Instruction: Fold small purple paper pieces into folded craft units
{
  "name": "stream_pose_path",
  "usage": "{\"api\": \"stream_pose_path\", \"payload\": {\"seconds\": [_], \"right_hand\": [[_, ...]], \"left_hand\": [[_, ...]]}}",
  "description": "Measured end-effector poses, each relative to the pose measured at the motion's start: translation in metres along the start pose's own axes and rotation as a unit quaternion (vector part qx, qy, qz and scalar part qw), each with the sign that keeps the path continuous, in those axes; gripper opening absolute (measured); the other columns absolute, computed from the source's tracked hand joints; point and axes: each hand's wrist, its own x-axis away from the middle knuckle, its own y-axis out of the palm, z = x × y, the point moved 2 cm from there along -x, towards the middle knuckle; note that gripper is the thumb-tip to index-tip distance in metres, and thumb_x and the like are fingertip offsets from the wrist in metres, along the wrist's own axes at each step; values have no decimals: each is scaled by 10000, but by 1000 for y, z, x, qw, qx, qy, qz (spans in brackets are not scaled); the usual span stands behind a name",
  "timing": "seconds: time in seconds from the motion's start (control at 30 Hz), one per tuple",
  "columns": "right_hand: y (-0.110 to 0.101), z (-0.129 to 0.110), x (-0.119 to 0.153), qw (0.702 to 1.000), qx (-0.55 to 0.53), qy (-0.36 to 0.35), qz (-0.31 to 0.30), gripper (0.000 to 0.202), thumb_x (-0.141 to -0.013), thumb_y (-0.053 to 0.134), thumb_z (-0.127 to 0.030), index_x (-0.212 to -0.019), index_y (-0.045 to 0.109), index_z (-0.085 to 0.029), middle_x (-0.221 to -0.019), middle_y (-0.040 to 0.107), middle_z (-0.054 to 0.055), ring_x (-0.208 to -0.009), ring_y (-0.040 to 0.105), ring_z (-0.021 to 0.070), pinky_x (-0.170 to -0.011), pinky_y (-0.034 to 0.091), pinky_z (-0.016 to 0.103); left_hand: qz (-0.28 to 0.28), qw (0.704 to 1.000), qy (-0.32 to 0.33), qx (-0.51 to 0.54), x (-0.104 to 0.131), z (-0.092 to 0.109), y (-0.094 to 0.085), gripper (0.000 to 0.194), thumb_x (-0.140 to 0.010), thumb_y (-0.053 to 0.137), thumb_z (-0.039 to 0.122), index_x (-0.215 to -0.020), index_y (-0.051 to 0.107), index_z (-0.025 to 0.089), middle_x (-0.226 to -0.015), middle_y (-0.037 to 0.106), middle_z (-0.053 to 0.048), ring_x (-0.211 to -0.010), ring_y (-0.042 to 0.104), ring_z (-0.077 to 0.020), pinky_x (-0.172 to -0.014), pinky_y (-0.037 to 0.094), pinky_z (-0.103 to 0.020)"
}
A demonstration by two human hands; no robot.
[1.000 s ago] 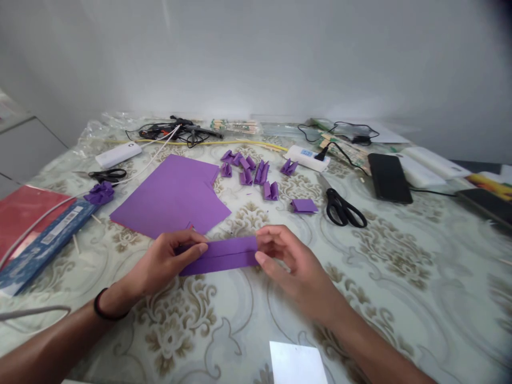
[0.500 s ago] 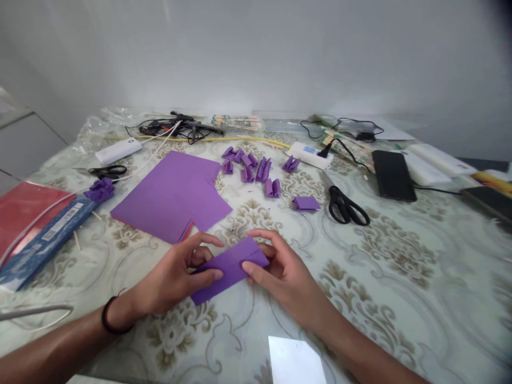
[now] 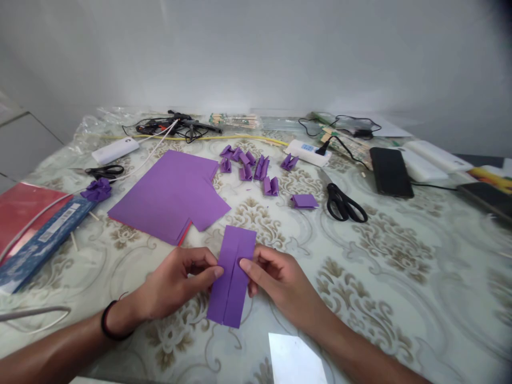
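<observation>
A folded purple paper strip (image 3: 233,277) is held lengthwise away from me, its two long flaps meeting at a middle seam. My left hand (image 3: 180,282) pinches its left edge between thumb and fingers. On the right edge, my right hand (image 3: 276,272) grips it with the thumb on top. Flat sheets of purple paper (image 3: 164,192) lie beyond my left hand. Several small folded purple pieces (image 3: 262,167) stand past the strip, and one flat folded piece (image 3: 304,201) lies nearer, to their right.
Black-handled scissors (image 3: 344,204) lie on the right near a phone (image 3: 391,172) and a power strip (image 3: 308,152). More scissors (image 3: 104,172), crumpled purple paper (image 3: 97,190) and a blue package (image 3: 46,240) are on the left. Cables run along the back.
The purple strip has turned from slanting sideways to nearly upright in view, with its seam now facing up. Both hands have shifted their grip to its long edges.
</observation>
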Motion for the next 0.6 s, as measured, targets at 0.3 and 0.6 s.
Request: {"api": "stream_pose_path", "payload": {"seconds": [0.3,0.6], "right_hand": [[2,-2,-1,1000,11,3,-22,346,-945,702,-504,-785,619,-208,-653,588,-34,-610,585,138,-604,448,263],[0,2,-1,1000,-3,7,-29,326,-953,698,-479,-801,625,-200,-685,615,-23,-632,618,143,-636,473,268]], "left_hand": [[13,999,5,29,0,-8,-2,324,-1014,624,407,-807,693,167,-738,713,-22,-697,657,-166,-680,510,-276],[5,997,6,70,-3,-8,-3,235,-1002,664,330,-835,703,170,-756,734,-15,-709,668,-156,-690,524,-271]]}}
